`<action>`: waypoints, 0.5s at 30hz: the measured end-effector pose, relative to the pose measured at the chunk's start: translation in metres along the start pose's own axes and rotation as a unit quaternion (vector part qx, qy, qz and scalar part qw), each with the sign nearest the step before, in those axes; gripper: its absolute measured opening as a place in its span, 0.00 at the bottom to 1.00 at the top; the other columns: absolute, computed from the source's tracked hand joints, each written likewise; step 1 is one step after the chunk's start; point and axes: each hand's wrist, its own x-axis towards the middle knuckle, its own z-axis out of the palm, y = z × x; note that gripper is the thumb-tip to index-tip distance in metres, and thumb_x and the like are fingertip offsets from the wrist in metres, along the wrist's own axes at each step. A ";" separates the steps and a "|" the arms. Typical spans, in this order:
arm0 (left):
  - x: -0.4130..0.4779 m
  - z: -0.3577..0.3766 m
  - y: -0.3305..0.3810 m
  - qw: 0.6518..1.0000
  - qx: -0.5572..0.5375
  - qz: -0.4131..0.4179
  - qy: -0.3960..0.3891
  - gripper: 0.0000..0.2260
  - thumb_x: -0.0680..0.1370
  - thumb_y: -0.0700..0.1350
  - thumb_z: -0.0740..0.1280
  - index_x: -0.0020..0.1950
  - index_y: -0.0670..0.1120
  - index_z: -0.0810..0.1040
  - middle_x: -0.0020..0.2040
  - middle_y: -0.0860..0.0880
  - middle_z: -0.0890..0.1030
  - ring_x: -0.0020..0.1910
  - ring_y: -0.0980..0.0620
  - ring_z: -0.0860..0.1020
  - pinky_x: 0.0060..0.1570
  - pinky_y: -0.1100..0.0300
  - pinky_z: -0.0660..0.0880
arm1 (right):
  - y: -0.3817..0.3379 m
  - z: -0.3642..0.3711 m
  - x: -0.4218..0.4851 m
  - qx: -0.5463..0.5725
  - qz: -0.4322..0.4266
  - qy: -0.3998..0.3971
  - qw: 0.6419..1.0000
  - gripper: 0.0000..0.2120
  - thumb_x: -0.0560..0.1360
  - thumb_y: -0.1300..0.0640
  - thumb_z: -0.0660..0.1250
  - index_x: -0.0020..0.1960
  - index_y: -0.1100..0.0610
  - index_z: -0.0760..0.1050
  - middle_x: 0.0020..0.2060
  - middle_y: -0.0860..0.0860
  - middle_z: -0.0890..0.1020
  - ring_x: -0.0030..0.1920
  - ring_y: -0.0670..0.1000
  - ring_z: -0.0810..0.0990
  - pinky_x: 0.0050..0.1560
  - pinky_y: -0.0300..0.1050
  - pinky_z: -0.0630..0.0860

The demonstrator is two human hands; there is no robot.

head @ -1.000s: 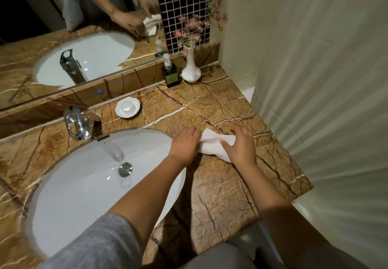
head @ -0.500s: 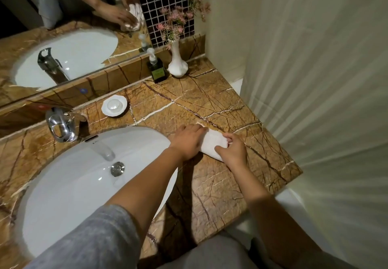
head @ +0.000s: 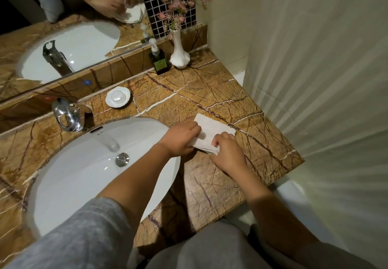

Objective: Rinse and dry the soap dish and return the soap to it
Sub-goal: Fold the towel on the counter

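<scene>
A white scalloped soap dish (head: 109,100) sits on the marble counter behind the basin, with a pale round soap (head: 117,97) lying in it. To the right of the basin a folded white cloth (head: 212,131) lies flat on the counter. My left hand (head: 180,138) presses on the cloth's left end. My right hand (head: 227,153) pinches its near right edge. Both hands are well away from the dish.
The white basin (head: 69,176) with its metal drain (head: 122,159) fills the left, a chrome tap (head: 67,115) behind it. A dark pump bottle (head: 159,58) and a white vase (head: 179,56) of pink flowers stand at the back. A pale curtain (head: 325,69) hangs on the right. The mirror (head: 63,33) lines the rear.
Both hands have kept working the cloth on the counter; it now lies flatter and more spread out. The camera has shifted slightly. The dish and soap have not moved.
</scene>
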 end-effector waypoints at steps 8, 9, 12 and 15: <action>-0.028 0.014 0.006 0.999 0.048 0.012 -0.002 0.12 0.75 0.41 0.69 0.58 0.44 0.78 0.51 0.42 0.81 0.48 0.42 0.79 0.40 0.53 0.77 | -0.004 0.007 -0.024 -0.088 -0.058 0.036 0.994 0.15 0.75 0.60 0.63 0.61 0.56 0.76 0.54 0.54 0.79 0.54 0.55 0.76 0.47 0.47 0.72; -0.028 0.012 0.005 0.999 0.049 -0.002 0.015 0.12 0.74 0.40 0.69 0.57 0.43 0.78 0.50 0.42 0.82 0.47 0.41 0.79 0.40 0.53 0.77 | -0.006 0.000 -0.019 -0.060 -0.050 0.060 0.995 0.15 0.76 0.60 0.62 0.61 0.57 0.76 0.53 0.55 0.81 0.51 0.55 0.78 0.46 0.47 0.74; -0.021 0.000 0.000 0.995 0.022 -0.078 0.055 0.15 0.75 0.40 0.68 0.61 0.44 0.73 0.52 0.42 0.81 0.48 0.42 0.78 0.42 0.52 0.76 | -0.015 -0.030 0.003 -0.006 -0.045 0.103 0.994 0.16 0.75 0.60 0.62 0.62 0.55 0.74 0.45 0.56 0.83 0.39 0.56 0.79 0.36 0.45 0.74; -0.009 -0.020 -0.005 0.988 -0.021 -0.131 0.082 0.11 0.77 0.43 0.64 0.58 0.46 0.68 0.50 0.42 0.78 0.45 0.42 0.75 0.41 0.50 0.76 | -0.024 -0.059 0.031 -0.039 -0.080 0.091 0.992 0.13 0.76 0.59 0.60 0.61 0.54 0.69 0.39 0.56 0.81 0.35 0.57 0.77 0.32 0.45 0.71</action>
